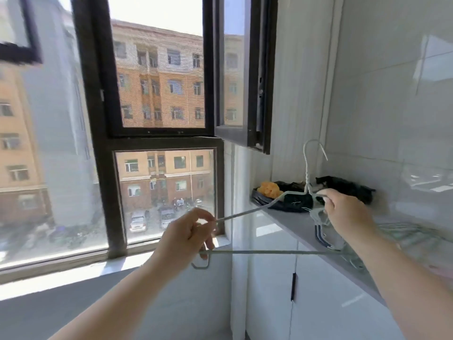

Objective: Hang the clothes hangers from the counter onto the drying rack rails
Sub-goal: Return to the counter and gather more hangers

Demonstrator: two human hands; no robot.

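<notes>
One pale grey-green wire hanger [269,252] is held clear of the counter [297,225], hook uppermost, frame tilted, bottom bar roughly level. The left hand [186,235] pinches its left corner; the right hand [348,212] grips it just below the twisted neck. The remaining hangers [407,233] lie heaped on the grey counter.

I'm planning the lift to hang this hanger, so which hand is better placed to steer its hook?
Probably the right hand: it grips the hanger at the neck, just below the upright hook. The left hand only pinches the far shoulder end. No rail is in view.
</notes>
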